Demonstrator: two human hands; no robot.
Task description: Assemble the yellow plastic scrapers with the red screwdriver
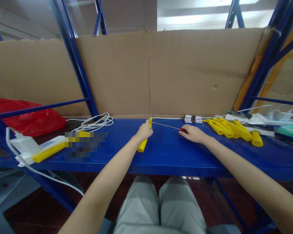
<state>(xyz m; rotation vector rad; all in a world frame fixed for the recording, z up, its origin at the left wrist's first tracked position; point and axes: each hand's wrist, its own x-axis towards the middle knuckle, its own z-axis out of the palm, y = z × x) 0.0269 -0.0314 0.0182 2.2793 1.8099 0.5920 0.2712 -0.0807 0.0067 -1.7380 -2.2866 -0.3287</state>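
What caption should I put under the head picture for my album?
Left hand grips a yellow tube; right hand holds a screwdriver.

Screwdriver (169, 126) right of held tube (142, 145)

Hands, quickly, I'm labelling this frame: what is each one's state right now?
Left hand: closed, holding a yellow tube.
Right hand: closed around the red handle of a tool with a thin metal shaft.
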